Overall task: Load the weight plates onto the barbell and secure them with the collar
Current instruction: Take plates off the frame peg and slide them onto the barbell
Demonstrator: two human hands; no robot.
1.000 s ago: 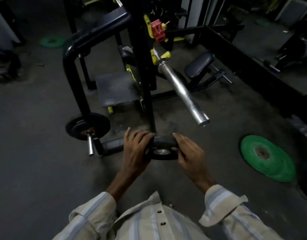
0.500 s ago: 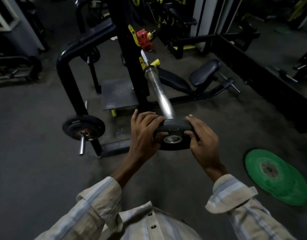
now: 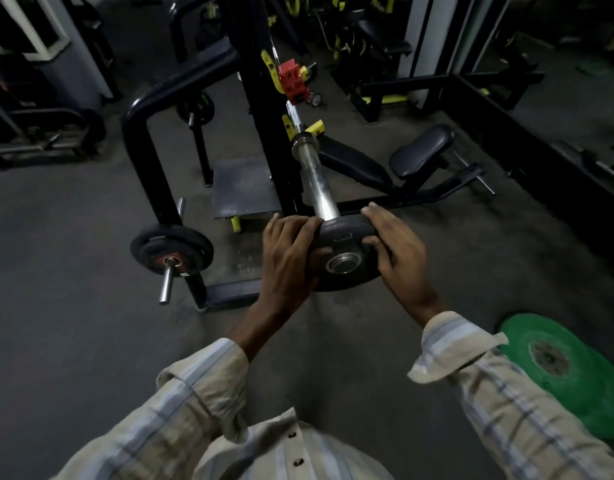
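A small black weight plate (image 3: 345, 233) with a metal-ringed centre hole is held upright between both hands. My left hand (image 3: 288, 261) grips its left edge and my right hand (image 3: 397, 252) grips its right edge. The chrome barbell sleeve (image 3: 316, 183) points toward me from the black rack, and its near end is hidden behind the plate's top rim. The plate's hole sits just below the sleeve's end. A red collar (image 3: 293, 81) sits high up by the rack's yellow hooks.
A green plate (image 3: 562, 368) lies flat on the floor at the right. Black plates (image 3: 172, 251) hang on a storage peg at the left. A padded bench (image 3: 421, 152) stands behind the sleeve, with other gym machines around it.
Both hands have lifted the black plate from below the sleeve's tip up to the sleeve's end, which it now covers. The view has also shifted, bringing the sleeve in line with me.
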